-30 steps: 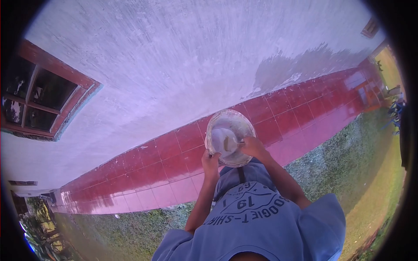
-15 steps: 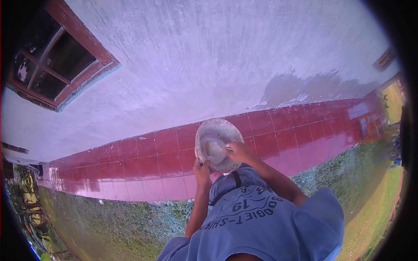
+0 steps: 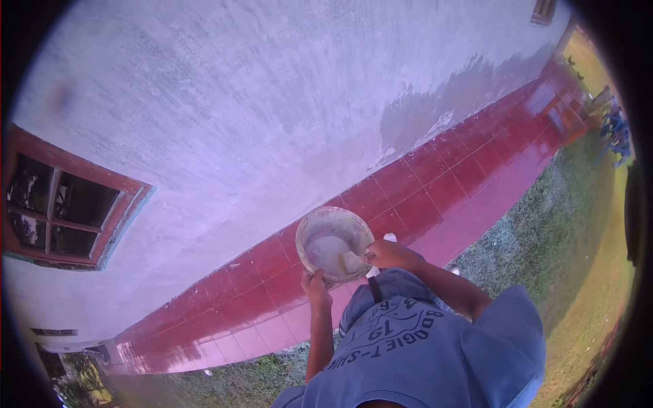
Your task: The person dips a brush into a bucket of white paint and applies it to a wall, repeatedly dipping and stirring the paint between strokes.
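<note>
A pale, paint-smeared bucket (image 3: 304, 239) is held in front of my body, its mouth facing up and whitish liquid at the bottom. My left hand (image 3: 317, 288) grips its near-left rim, thumb over the edge. From the right side, my right hand (image 3: 390, 255) reaches over the rim, fingers closed round the handle of a wide paintbrush (image 3: 354, 262). The brush has a pale flat body and a tan edge, and it dips inside the bucket over the liquid.
A whitewashed wall (image 3: 258, 136) with a grey unpainted-looking patch (image 3: 435, 102) rises ahead. At left is a red-framed window (image 3: 58, 204). Red tiles (image 3: 425, 180) run along the wall's foot, bordered by grass (image 3: 524, 217). An orange-brown object (image 3: 570, 119) stands at the far right.
My view has turned, so the wall and tiles now slant up to the right and the window sits lower. The brush has shifted from the middle of the bucket towards its near-right side.
</note>
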Demonstrator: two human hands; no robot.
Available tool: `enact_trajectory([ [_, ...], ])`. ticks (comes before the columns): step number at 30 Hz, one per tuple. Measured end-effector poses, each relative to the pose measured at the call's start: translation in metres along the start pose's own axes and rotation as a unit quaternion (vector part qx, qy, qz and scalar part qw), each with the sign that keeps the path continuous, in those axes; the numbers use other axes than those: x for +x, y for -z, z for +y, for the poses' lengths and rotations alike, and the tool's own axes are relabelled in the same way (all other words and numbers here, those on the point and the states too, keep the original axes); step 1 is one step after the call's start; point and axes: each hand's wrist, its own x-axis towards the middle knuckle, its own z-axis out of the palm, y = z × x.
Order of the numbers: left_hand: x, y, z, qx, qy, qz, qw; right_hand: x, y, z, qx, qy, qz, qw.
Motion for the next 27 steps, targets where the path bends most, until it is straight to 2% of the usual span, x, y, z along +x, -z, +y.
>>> enact_trajectory([
  [2,0.022,-0.020,-0.004,0.006,0.002,-0.023,1.000,-0.009,0.021,0.017,0.109,-0.014,0.052,0.993],
  [4,0.039,-0.033,-0.009,-0.012,0.013,-0.041,0.999,0.000,0.028,0.055,0.154,-0.014,0.059,0.986],
  [6,0.057,-0.047,-0.013,0.002,0.021,-0.066,0.998,0.008,0.044,0.083,0.387,-0.074,0.005,0.919],
  [7,0.064,-0.056,-0.013,0.007,0.028,-0.085,0.996,-0.001,0.062,0.079,0.465,-0.058,0.005,0.883],
  [11,0.069,-0.115,0.005,0.022,0.045,-0.083,0.995,0.011,0.097,0.102,0.535,-0.093,0.076,0.836],
  [13,0.077,-0.143,0.009,0.023,0.115,-0.079,0.990,0.031,0.110,0.129,0.581,-0.089,0.121,0.800],
  [16,0.104,-0.164,-0.005,0.057,0.119,-0.096,0.987,0.065,0.139,0.179,0.594,-0.059,0.113,0.794],
  [17,0.115,-0.169,-0.014,0.105,0.139,-0.106,0.979,0.082,0.144,0.186,0.603,-0.104,0.176,0.771],
  [18,0.127,-0.174,-0.025,0.147,0.164,-0.113,0.969,0.098,0.147,0.202,0.615,-0.109,0.180,0.760],
  [20,0.156,-0.170,-0.058,0.160,0.179,-0.112,0.964,0.127,0.150,0.242,0.635,-0.100,0.252,0.723],
  [22,0.195,-0.165,-0.098,0.170,0.196,-0.108,0.960,0.172,0.141,0.292,0.654,-0.136,0.259,0.697],
  [24,0.234,-0.157,-0.141,0.231,0.231,-0.152,0.933,0.233,0.112,0.360,0.562,-0.152,0.330,0.744],
  [26,0.266,-0.163,-0.183,0.244,0.262,-0.123,0.926,0.290,0.094,0.413,0.509,-0.146,0.391,0.753],
  [27,0.288,-0.166,-0.199,0.256,0.282,-0.115,0.918,0.319,0.087,0.434,0.480,-0.176,0.395,0.763],
])
